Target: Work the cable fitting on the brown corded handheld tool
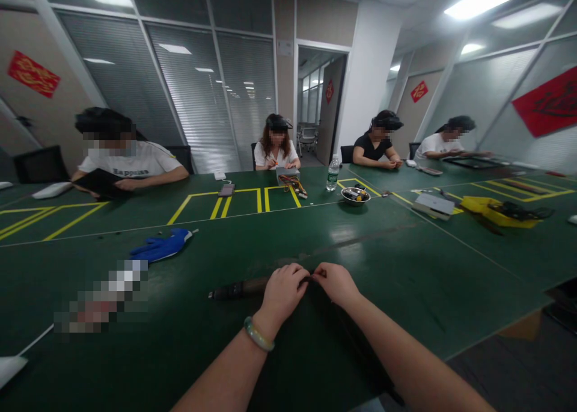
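Observation:
My left hand and my right hand rest side by side on the green table, knuckles up and fingers curled closed. Between them they pinch a thin dark thing at its top edge; a dark flat piece seems to run down from there toward me between my forearms, but I cannot make it out. A dark rod-shaped tool lies on the table and passes under my left hand, its tip pointing left. A pale green bangle sits on my left wrist.
A blue glove lies to the left. Further off stand a metal bowl, a water bottle, a phone, a grey box and a yellow tray. Several people sit working along the far edge.

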Action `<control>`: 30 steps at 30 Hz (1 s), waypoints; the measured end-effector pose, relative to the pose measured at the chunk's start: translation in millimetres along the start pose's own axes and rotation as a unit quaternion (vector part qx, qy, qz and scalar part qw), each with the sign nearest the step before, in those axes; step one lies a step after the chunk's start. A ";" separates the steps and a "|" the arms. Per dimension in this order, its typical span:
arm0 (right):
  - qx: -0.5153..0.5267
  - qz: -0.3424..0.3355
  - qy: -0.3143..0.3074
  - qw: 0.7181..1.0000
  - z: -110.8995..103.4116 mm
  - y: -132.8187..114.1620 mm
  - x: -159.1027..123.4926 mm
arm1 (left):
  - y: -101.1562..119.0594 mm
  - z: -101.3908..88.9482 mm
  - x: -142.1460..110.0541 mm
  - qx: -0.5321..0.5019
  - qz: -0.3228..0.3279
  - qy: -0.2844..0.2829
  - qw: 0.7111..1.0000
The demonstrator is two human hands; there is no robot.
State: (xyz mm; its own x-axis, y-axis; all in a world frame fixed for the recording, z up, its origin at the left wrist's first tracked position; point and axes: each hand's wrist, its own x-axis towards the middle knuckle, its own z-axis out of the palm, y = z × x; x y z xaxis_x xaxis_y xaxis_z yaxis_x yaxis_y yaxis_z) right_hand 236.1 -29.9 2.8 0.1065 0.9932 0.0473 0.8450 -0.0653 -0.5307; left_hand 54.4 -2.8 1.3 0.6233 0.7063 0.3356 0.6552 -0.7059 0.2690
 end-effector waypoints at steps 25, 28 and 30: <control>-0.031 -0.057 0.067 0.996 13.8 -2.7 -4.8 | 1.1 0.8 -1.6 -0.003 -0.001 0.007 1.000; -0.034 -0.042 0.075 0.996 11.2 5.3 -3.1 | 5.9 -0.6 -1.7 -0.007 -0.027 0.015 1.000; -0.024 -0.041 0.078 0.996 9.4 10.6 -2.6 | 10.8 -0.6 -1.2 -0.004 -0.042 0.020 0.999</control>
State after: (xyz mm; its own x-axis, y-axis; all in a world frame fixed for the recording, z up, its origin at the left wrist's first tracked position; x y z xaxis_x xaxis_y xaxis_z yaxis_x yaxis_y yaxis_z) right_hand 239.9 -32.2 -10.8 0.1135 0.9685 0.2215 0.8782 0.0065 -0.4782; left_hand 60.5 -11.3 4.4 0.5481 0.7608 0.3475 0.7013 -0.6445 0.3048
